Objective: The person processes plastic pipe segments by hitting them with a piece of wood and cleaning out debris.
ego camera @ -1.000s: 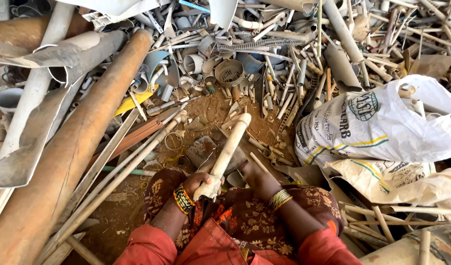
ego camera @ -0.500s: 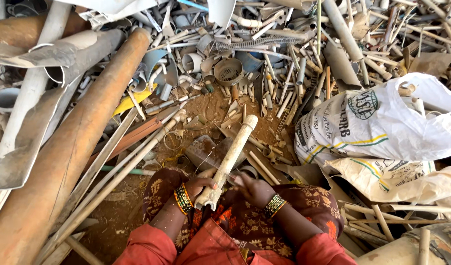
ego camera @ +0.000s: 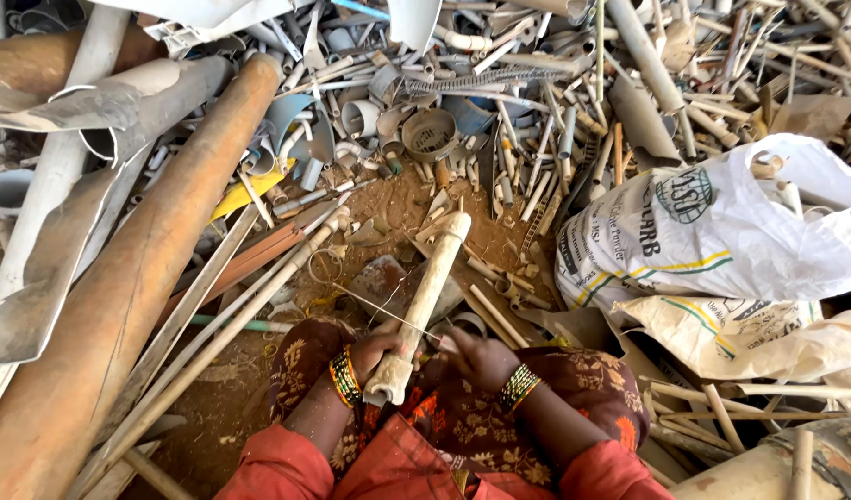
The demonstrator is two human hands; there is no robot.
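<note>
Bare dirt ground (ego camera: 416,208) ringed by heaped scrap plastic pipes and fittings; long rust-brown pipe (ego camera: 138,306) lying diagonally at left; white printed sack (ego camera: 722,231) at right, near the knees; dirty cream pipe piece (ego camera: 425,301) slanting up from the lap, lower end clamped in left hand (ego camera: 379,356) grip; right hand (ego camera: 476,356) just beside it, fingers closed on a thin wire (ego camera: 388,315) crossing the pipe piece.
</note>
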